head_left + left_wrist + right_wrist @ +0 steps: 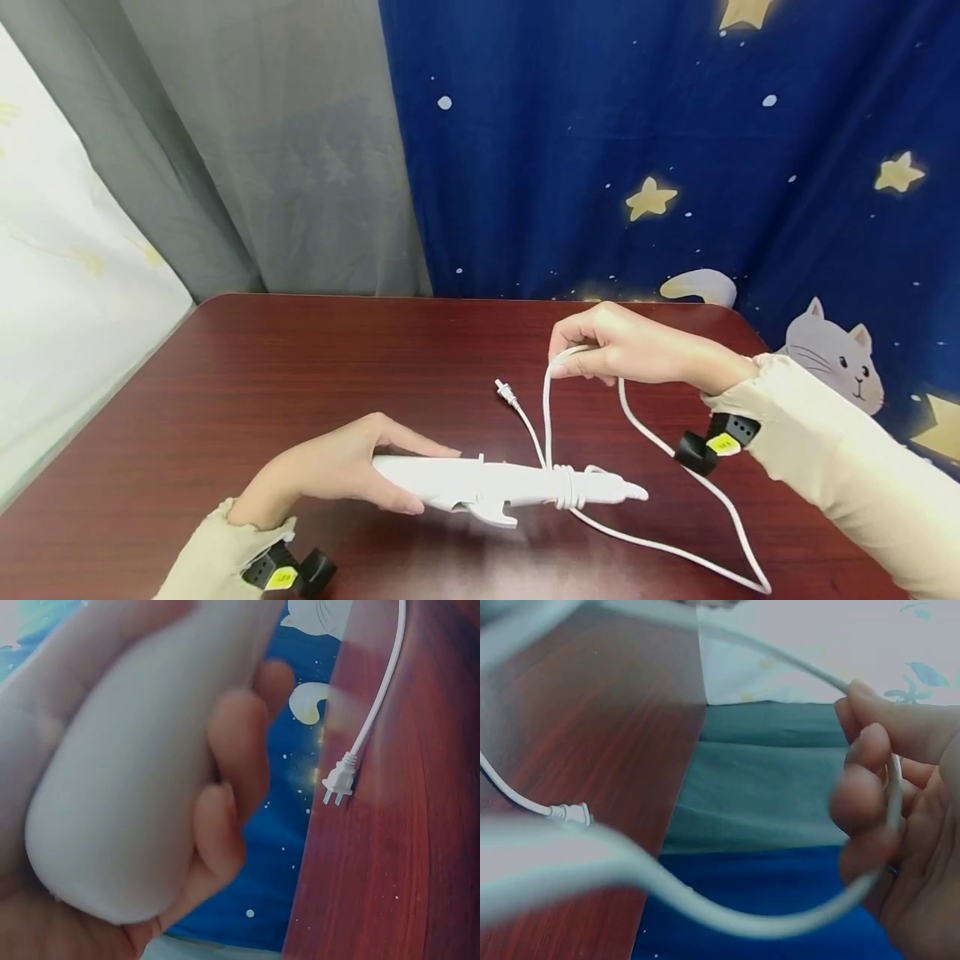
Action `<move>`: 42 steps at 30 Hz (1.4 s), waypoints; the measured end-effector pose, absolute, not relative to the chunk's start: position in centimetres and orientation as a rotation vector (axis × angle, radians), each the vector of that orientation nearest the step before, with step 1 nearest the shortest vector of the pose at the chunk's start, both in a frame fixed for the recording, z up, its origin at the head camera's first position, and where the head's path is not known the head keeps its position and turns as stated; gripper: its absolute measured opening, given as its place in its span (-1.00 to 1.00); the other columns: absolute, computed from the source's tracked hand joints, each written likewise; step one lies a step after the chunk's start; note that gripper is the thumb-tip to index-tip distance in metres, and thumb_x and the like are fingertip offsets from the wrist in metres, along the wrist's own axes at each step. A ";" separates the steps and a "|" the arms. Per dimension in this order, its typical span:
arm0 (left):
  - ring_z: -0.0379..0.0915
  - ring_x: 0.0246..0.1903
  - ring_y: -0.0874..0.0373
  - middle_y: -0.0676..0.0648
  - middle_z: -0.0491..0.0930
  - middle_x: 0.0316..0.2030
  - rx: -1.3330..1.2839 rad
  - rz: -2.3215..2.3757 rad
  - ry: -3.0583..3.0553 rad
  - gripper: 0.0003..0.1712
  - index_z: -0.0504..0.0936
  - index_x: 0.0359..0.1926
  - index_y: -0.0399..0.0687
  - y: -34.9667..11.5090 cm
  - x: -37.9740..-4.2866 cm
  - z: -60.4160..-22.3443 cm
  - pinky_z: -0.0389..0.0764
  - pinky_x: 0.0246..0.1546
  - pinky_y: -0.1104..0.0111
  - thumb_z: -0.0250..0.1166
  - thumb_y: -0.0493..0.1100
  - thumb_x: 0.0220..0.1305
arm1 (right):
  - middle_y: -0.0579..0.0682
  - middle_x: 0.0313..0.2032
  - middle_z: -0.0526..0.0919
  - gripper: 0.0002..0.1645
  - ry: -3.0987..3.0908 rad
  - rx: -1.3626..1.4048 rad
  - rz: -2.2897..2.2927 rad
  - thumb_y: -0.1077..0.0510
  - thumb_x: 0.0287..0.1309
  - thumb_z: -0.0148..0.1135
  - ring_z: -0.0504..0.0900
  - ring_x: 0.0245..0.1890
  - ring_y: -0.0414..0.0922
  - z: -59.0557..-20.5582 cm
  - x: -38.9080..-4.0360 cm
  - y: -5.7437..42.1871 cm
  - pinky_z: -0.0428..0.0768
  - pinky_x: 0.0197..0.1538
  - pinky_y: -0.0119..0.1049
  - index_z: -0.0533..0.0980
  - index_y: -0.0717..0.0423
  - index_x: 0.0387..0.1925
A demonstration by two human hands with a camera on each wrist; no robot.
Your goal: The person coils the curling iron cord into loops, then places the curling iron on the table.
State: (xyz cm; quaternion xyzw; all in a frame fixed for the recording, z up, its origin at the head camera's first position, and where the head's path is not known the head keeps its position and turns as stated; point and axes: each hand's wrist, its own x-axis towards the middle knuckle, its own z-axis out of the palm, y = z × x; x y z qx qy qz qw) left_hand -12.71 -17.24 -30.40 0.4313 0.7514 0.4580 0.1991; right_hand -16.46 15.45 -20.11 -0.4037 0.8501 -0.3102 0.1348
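Note:
A white corded handheld appliance (442, 479), rounded at one end with a hooked piece on its side, is held level over the table. My left hand (345, 467) grips its thick end, thumb on the near side; in the left wrist view the fingers (240, 742) wrap that smooth body. Several turns of white power cord (567, 487) circle the narrow end. Above and to the right, my right hand (618, 346) holds a raised loop of this cord, pinched between thumb and fingers (859, 799). The two-prong plug (506, 392) points away at the cord's end.
A dark red wooden table (315, 358) lies under both hands. A long bend of cord (738, 525) reaches toward the near right. Behind the table hang a grey curtain (300, 167) and a blue star-patterned curtain (540, 167); white fabric (67, 292) is at the left.

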 end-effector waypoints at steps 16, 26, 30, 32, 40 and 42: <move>0.51 -0.50 0.20 0.06 0.65 -0.21 0.765 1.333 2.683 -0.42 0.62 0.05 0.17 -16.7 -13.3 -29.3 0.56 -0.54 0.33 0.47 0.08 -0.08 | -0.22 -0.61 0.49 -0.87 2.638 -1.278 -0.998 0.24 0.19 0.19 0.43 -0.59 -0.22 -20.0 -15.4 16.2 0.36 -0.58 -0.38 0.64 0.10 -0.27; 0.54 -0.58 0.00 -0.11 0.65 -0.27 0.407 1.761 2.614 -0.40 0.57 0.10 0.21 -16.4 -13.3 -29.2 0.59 -0.59 0.22 0.48 0.00 -0.05 | -0.18 -0.62 0.47 -0.72 2.751 -1.185 -1.147 0.26 0.23 0.13 0.38 -0.61 -0.21 -21.6 -14.9 17.3 0.34 -0.55 -0.37 0.61 0.15 -0.06; 0.56 -0.55 0.02 -0.19 0.63 -0.21 0.371 1.929 2.526 -0.41 0.57 0.12 0.10 -16.3 -13.3 -29.1 0.60 -0.55 0.21 0.46 -0.09 -0.01 | -0.12 -0.60 0.48 -0.69 2.724 -1.221 -1.219 0.29 0.26 0.07 0.29 -0.62 -0.22 -22.9 -15.0 17.2 0.30 -0.53 -0.35 0.56 0.20 0.01; 0.57 -0.52 0.03 -0.23 0.61 -0.19 0.359 1.994 2.481 -0.41 0.56 0.13 0.04 -16.3 -13.3 -29.0 0.61 -0.53 0.19 0.45 -0.15 0.01 | -0.07 -0.59 0.49 -0.67 2.691 -1.210 -1.267 0.30 0.27 0.06 0.27 -0.64 -0.22 -23.5 -15.0 17.2 0.29 -0.55 -0.34 0.54 0.20 0.04; 0.57 -0.55 0.00 -0.14 0.63 -0.21 0.349 2.104 2.405 -0.41 0.54 0.15 0.00 -16.7 -13.3 -28.1 0.60 -0.54 0.21 0.43 -0.20 0.03 | 0.03 -0.54 0.50 -0.61 2.462 -1.221 -1.522 0.39 0.28 -0.03 0.28 -0.75 -0.12 -25.6 -15.2 18.0 0.31 -0.70 -0.27 0.46 0.23 0.12; 0.56 -0.57 -0.02 -0.10 0.63 -0.22 0.356 2.135 2.368 -0.42 0.54 0.15 -0.01 -16.9 -13.3 -27.9 0.60 -0.56 0.23 0.42 -0.23 0.04 | 0.05 -0.55 0.50 -0.57 2.418 -1.252 -1.555 0.41 0.28 -0.05 0.35 -0.70 -0.10 -26.4 -15.2 18.3 0.39 -0.64 -0.27 0.46 0.18 0.14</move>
